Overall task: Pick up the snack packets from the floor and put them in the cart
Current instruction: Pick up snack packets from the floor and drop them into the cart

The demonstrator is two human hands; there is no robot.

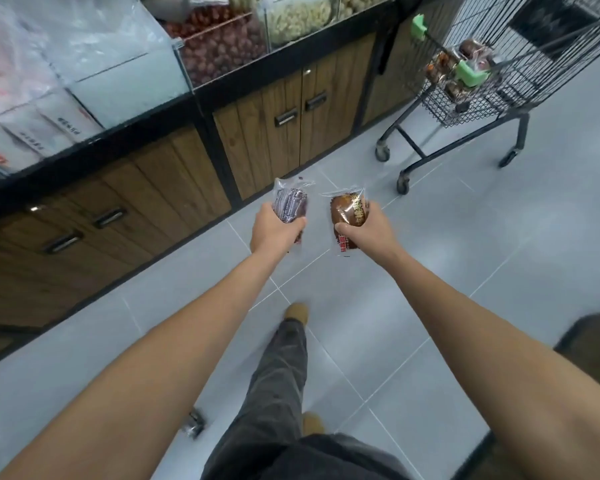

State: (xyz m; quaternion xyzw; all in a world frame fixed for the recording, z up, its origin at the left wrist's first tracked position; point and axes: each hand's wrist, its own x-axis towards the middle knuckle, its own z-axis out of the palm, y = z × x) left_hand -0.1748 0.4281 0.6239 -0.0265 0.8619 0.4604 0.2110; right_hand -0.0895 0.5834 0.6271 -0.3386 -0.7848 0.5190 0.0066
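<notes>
Nearest to me is my own leg in dark trousers, one tan shoe [297, 312] stepping forward on the grey tiled floor [430, 278]. Low to my left lies a small blurred thing [195, 423]; I cannot tell whether it is another packet.

Further out, both arms are stretched ahead. My left hand [274, 230] has its fingers [293, 224] wrapped round a purple snack packet [289, 201], held upright by its lower half. My right hand [366, 225] grips a brown cake packet [347, 216] around its middle, the clear wrapper ends sticking out above and below. The two packets are near each other, not touching.

Both look light, I judge, with thin, slippery, crinkly film over a soft cake that would squash under a hard squeeze. The body of the cake is the place to hold, gently, not the loose sealed edge.

Beyond, to the right, stands the wire cart [440, 110], well apart from my hands, with similar packets [470, 51] inside. To the left runs the shop counter [291, 75] bearing bins of red dried fruit [219, 46].
</notes>
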